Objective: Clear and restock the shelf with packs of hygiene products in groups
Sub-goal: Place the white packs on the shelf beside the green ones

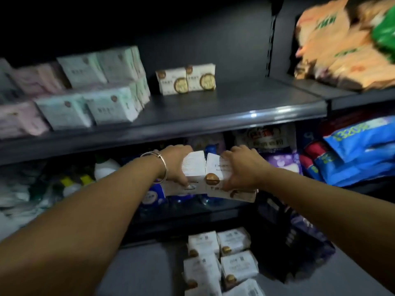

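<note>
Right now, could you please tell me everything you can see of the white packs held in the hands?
The white soft-wrapped packs with gold round seals are held side by side, pressed together, in front of the lower shelf. The left hand grips the left end and the right hand the right end. Printed text shows on their upturned faces.

Dark metal shelving (213, 116) with a slotted upright (271, 43) against a black back panel (213, 35); grey floor (145, 270) below; lighting seems dim.
</note>
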